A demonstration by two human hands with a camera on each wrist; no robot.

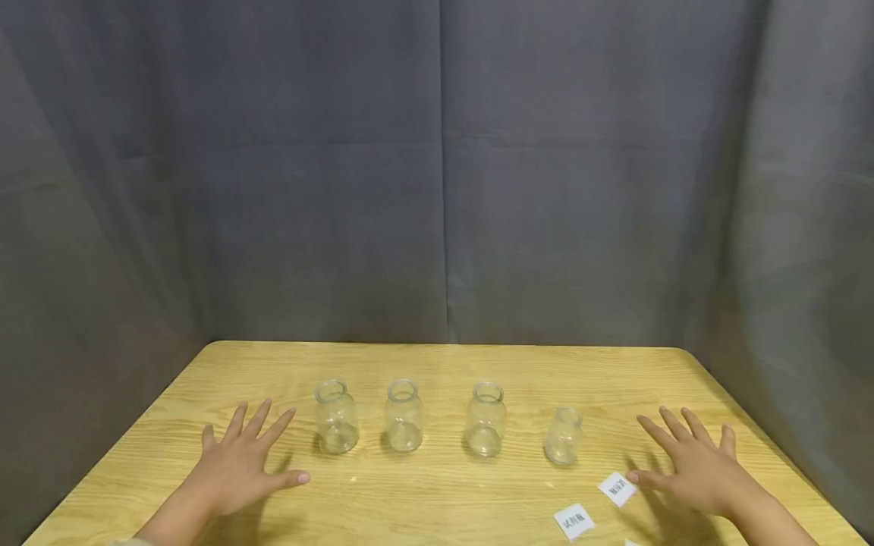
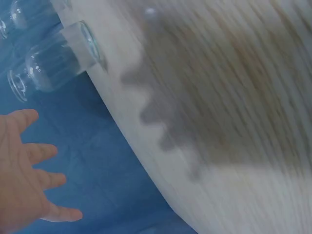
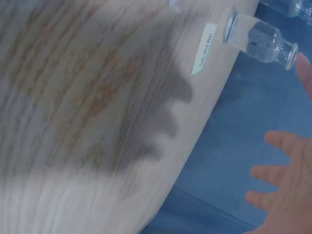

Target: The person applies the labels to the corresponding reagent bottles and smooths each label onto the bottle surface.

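Note:
Three clear glass jars stand in a row on the table: a left jar (image 1: 337, 419), a second jar (image 1: 403, 417) and a third jar (image 1: 485, 421). A smaller glass bottle (image 1: 564, 437) stands to their right. My left hand (image 1: 235, 462) hovers left of the row with its fingers spread, holding nothing; the left wrist view shows its fingers (image 2: 41, 153) apart from the nearest jar (image 2: 56, 58). On the right, my right hand (image 1: 699, 466) is spread over the table, also holding nothing. Its thumb is near a white label card (image 1: 617, 489) in the head view.
Another printed white card (image 1: 574, 522) lies nearer the front edge, and the corner of a further card (image 1: 632, 542) shows at the bottom. Grey curtains (image 1: 328, 189) enclose the wooden table (image 1: 423, 500) at the back and sides. Both hands cast shadows on the tabletop.

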